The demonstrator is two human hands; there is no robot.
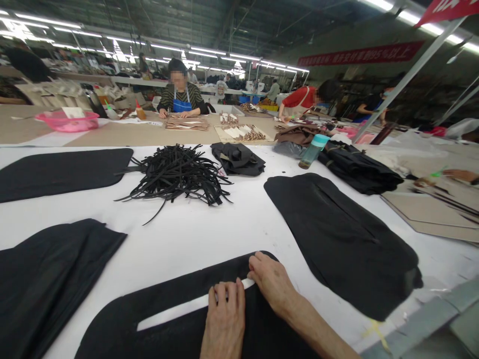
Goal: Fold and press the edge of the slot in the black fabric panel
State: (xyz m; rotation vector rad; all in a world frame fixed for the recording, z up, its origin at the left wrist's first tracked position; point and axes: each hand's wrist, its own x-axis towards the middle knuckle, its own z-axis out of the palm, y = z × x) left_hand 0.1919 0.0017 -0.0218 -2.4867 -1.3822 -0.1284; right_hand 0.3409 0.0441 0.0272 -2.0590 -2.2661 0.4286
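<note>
Hands: both lie palm-down near the bottom of the view, on a black fabric piece (157, 319) at the near edge of the white worktop (209, 229).
Left hand: the left hand (224, 319) rests flat, fingers stretched forward and close together, the fingertips over a white strip (175, 310) that runs along a slot-shaped opening in the fabric; it presses rather than grips, with nothing closed in it.
Right hand: the right hand (271, 281) lies just beside the left, fingers curled slightly down over the strip's right end; whether the fingertips pinch the strip or only press it cannot be told.
Step in hand: judged from the pose, smoothing or seating the strip along the opening.
Doing it well: pressing evenly from one end toward the other would probably keep the strip straight, and holding the fabric flat with the other hand would guard against puckers.
Risk: the strip may skew if one end lifts while the other is pushed.
Nearby: more black fabric panels (340, 239) lie to the right and left, a heap of black strips (175, 174) sits farther back, and a bottle with a teal cap (313, 151) lies on its side beyond.
Others: people work at tables well apart, across the hall.
</note>
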